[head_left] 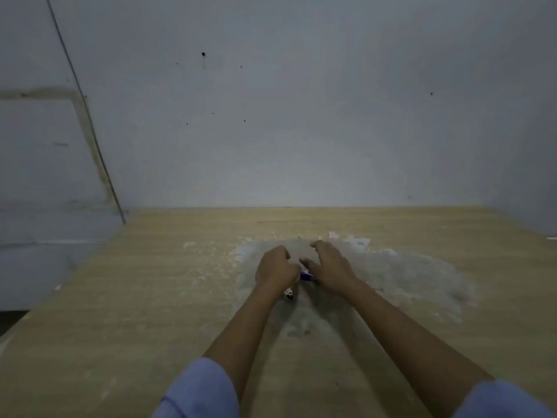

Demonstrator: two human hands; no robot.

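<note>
Two hands sat close together in the middle of the wooden table point(150, 297), over a big pale patch point(407, 276). The left hand point(275, 271) was curled up like a fist, and a small white bit point(288, 293) poked out from under its near side, but I could not tell if the hand held it. The right hand point(328, 268) had its fingers spread and loosely bent, holding nothing. A little purple thing point(306, 276) lay between the two hands, touching the right one. A grey wall point(301, 116) stood at the far side.
</note>
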